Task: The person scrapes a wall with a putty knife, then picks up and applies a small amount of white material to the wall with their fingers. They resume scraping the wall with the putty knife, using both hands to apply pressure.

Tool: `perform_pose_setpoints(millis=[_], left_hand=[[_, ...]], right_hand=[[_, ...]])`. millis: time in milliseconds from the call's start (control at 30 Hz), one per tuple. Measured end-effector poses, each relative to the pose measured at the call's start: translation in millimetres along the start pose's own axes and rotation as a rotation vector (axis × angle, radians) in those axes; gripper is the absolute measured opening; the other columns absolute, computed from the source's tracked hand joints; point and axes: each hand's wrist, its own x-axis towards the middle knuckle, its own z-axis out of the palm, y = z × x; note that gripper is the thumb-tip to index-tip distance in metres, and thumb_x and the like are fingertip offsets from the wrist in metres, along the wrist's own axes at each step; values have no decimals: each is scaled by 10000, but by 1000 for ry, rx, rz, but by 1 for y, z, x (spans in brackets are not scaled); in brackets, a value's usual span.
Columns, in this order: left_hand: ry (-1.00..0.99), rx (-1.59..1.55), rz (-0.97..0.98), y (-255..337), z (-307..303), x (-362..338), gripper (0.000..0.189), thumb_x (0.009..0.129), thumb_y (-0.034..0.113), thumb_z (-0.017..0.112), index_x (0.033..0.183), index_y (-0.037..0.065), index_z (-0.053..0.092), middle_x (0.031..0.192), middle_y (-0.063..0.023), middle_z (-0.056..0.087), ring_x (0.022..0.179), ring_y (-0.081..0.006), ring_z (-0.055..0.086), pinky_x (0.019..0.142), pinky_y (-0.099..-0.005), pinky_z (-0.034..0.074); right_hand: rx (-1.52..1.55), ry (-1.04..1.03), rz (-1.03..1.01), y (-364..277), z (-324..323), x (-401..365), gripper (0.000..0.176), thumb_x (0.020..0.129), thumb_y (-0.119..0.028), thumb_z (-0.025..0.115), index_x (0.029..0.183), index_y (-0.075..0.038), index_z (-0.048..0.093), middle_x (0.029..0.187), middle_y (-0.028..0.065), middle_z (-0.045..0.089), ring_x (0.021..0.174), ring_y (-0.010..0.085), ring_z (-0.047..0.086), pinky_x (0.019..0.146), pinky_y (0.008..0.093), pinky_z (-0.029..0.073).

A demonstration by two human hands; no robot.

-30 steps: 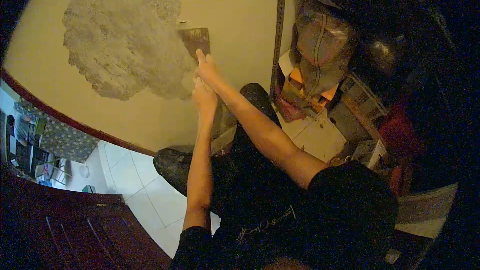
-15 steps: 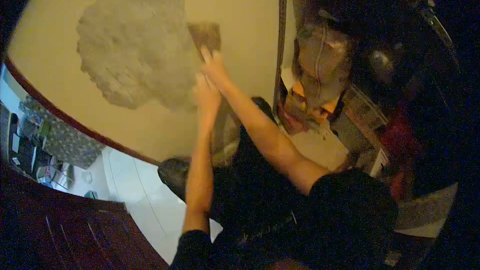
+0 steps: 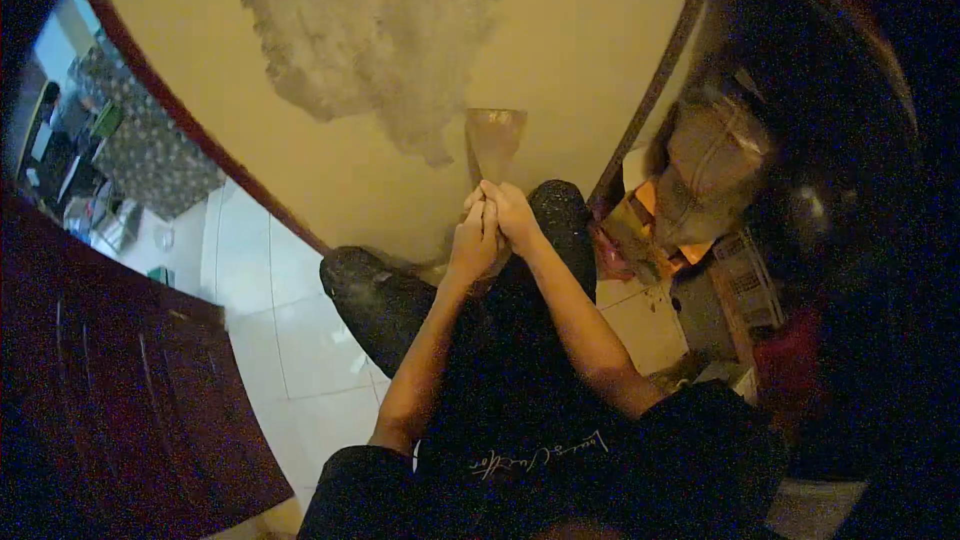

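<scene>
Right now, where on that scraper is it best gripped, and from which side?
By the handle, from below, on the side away from the wall. The scraper points its wide blade up against the wall, so only the narrow lower end is free; the left hand and right hand both wrap it there.

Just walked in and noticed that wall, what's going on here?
A person grips a wide scraper, left hand and right hand clasped together on its handle. The blade lies against the yellow wall, just right of the lower tip of a large grey patch where paint is gone. Their knees are drawn up close to the wall, above a white tiled floor.
</scene>
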Motion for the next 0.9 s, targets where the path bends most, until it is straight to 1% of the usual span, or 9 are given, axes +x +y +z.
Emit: perform_pose_setpoints(millis=[67,200,267,367,533,633,733,800,900], left_hand=[[-267,9,-170,-12,-23,-1,298,936,294,498,993,17,593,898,-221,640,820,-408,614,688,-457,481],[-200,17,-114,-17,-57,7,296,919,302,561,973,15,604,875,-184,655,775,-324,642,662,-387,497],[-47,-201,-248,-11,-76,18,274,924,284,566,1040,38,603,960,-85,651,826,-145,584,683,-309,471],[83,-623,-260,-23,-82,37,305,936,278,572,1069,3,585,921,-49,655,874,-136,608,737,-260,469],[75,-824,-288,-8,-103,77,286,935,256,582,1090,16,571,948,-26,648,822,-102,588,698,-244,443],[158,-941,-234,2,-122,104,260,930,264,590,1062,40,583,927,-18,650,775,-98,578,666,-242,432],[250,-1035,-160,3,-142,134,254,926,282,594,1030,50,588,896,-15,653,739,-105,572,657,-246,432],[298,-1023,-102,1,-155,141,260,928,290,590,1015,45,587,878,-15,653,726,-109,572,655,-249,434],[313,-572,-377,17,-162,142,335,892,319,632,1029,21,564,903,-54,633,777,-166,576,698,-293,447]], right_hand=[[-152,53,-57,-15,9,-7,392,964,-323,484,742,-19,598,662,64,575,582,160,539,560,299,444],[-215,42,-9,-22,2,-10,375,979,-301,463,714,-50,544,528,13,469,380,126,403,382,284,341],[-157,-17,60,-42,6,-16,350,983,-315,446,754,-62,521,515,1,434,381,125,406,381,283,347],[-78,-113,202,-74,17,-20,317,987,-329,429,796,-84,491,491,-16,380,351,114,364,343,281,315],[-163,-254,280,-104,49,3,309,984,-330,434,792,-95,489,483,-14,385,325,108,342,302,277,274],[-373,-268,144,-123,67,31,299,974,-315,451,801,-78,512,503,-2,432,375,108,413,350,283,338],[-523,-313,-243,-138,76,62,277,944,-304,495,885,-43,568,561,62,552,464,190,526,457,331,439],[-846,-130,-513,-150,87,70,289,902,-303,550,948,-26,618,673,136,641,588,292,609,578,392,490],[-943,-117,-680,-182,100,80,261,896,-235,596,894,23,639,596,106,571,509,147,502,520,294,417]])
